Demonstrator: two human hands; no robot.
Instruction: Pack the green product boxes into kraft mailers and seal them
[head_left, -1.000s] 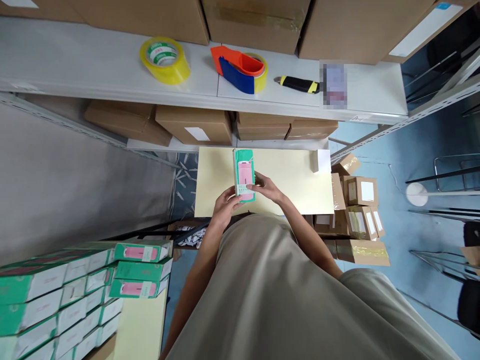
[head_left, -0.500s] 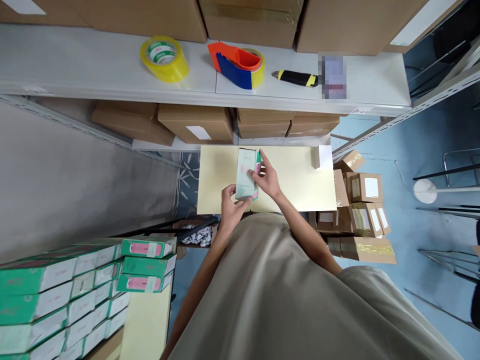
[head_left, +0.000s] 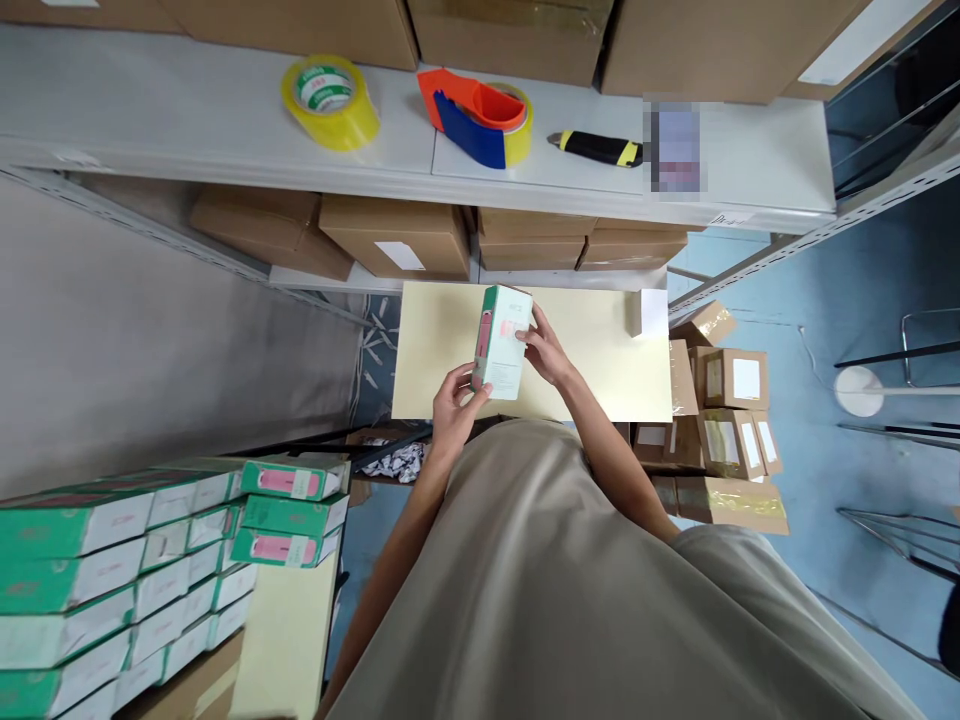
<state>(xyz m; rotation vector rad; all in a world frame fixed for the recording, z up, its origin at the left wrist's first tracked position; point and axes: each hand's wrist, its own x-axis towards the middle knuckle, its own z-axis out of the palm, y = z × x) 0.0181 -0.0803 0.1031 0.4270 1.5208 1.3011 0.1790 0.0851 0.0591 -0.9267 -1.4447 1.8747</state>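
Note:
A pale green and white product box (head_left: 508,345) with a pink picture on its green side is held upright, tilted a little, above the cream tabletop (head_left: 592,380). My left hand (head_left: 454,405) grips its lower left corner, thumb across the front. On the right edge, my right hand (head_left: 545,350) holds the box with its thumb on the front face. Both hands are closed on it. A small white box (head_left: 649,313) stands at the table's right end.
Above the table, a grey shelf (head_left: 225,120) carries a yellow tape roll (head_left: 330,103), a tape dispenser (head_left: 480,118) and a utility knife (head_left: 598,147). Stacked green boxes (head_left: 75,580) stand at lower left. Cardboard cartons (head_left: 731,430) are piled on the floor at right.
The box has been turned: its green side with the pink picture, formerly on the right, now faces left. My right hand has shifted slightly right, my left slightly left.

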